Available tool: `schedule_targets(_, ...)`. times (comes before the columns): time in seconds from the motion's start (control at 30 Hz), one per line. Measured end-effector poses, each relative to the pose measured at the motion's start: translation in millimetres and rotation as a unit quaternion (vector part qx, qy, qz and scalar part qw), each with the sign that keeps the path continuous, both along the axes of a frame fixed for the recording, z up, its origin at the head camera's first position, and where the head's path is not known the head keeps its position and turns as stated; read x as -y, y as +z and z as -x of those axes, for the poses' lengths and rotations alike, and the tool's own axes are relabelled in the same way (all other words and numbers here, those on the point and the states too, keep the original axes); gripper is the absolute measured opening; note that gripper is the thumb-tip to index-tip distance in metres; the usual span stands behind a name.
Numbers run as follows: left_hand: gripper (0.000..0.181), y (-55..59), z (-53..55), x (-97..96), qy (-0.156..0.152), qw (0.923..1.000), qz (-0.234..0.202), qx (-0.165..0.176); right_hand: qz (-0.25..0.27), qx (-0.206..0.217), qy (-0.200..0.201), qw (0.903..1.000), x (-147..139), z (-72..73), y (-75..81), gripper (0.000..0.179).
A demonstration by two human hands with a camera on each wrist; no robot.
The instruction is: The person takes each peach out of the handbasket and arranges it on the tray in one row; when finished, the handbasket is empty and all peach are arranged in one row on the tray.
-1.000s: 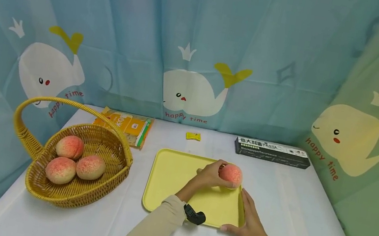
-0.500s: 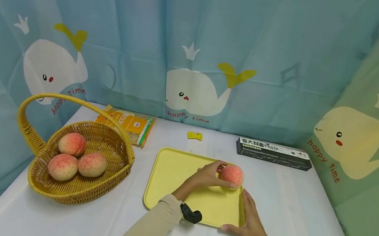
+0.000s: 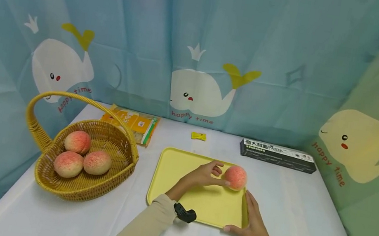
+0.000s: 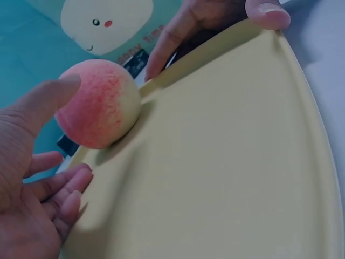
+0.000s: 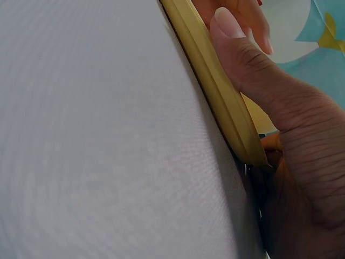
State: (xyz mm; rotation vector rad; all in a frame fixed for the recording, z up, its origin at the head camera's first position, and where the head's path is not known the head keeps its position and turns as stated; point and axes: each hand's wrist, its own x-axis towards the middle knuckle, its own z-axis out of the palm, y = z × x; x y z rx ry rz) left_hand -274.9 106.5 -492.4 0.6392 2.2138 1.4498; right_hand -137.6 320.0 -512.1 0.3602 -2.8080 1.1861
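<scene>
A pink-and-cream peach [image 3: 236, 178] sits in the far right corner of a yellow tray [image 3: 221, 209]. Beside it is my left hand [image 3: 203, 175], fingers spread loosely. In the left wrist view, the thumb overlaps the peach [image 4: 99, 105] while the other fingers stand apart from it. My right hand [image 3: 256, 230] grips the tray's near right corner, with the thumb at the front rim and the fingers along the right side. The right wrist view shows that thumb [image 5: 248, 56] over the tray's edge [image 5: 215, 91]; the fingers are mostly hidden.
On the left stands a wicker basket [image 3: 80, 194] with a tall handle, holding three more peaches. Behind it lies an orange food packet [image 3: 141, 123]. A small yellow wrapped piece [image 3: 198, 136] and a black pasta box [image 3: 278, 156] are along the back, before the curtain.
My left fingers have loosened from the peach and drawn slightly left, leaving it on the tray. The right hand keeps its place at the corner. The head view has shifted slightly.
</scene>
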Motion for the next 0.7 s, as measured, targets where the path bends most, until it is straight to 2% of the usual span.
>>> schedule_targets(0.1,0.071,1.4,-0.9,7.2,0.0,1.0,0.004,-0.004,0.002,0.007,-0.002,1.0,0,-0.2,0.9,0.126)
schedule_targets(0.23,0.068,4.9,-5.7,16.9,-0.011,0.9988,0.033,-0.034,0.006,0.011,-0.004,0.9999,0,0.2,0.8,0.126)
schedule_targets(0.33,0.065,10.1,-11.7,23.9,-0.029,0.9956,0.057,-0.068,0.008,0.007,-0.004,0.9999,-1,1.7,0.6,0.127)
schedule_targets(0.47,0.062,20.0,-20.9,34.3,-0.053,0.9922,0.059,-0.096,0.006,0.004,-0.008,0.9999,-1,3.1,0.0,0.127)
schedule_targets(0.6,0.062,31.5,-29.5,49.4,-0.081,0.99,0.056,-0.102,0.007,0.011,-0.012,0.9998,0,2.6,-0.6,0.128)
schedule_targets(0.7,0.062,40.9,-35.2,64.4,-0.122,0.9849,0.064,-0.106,0.009,0.013,-0.011,0.9998,1,2.0,-0.9,0.128)
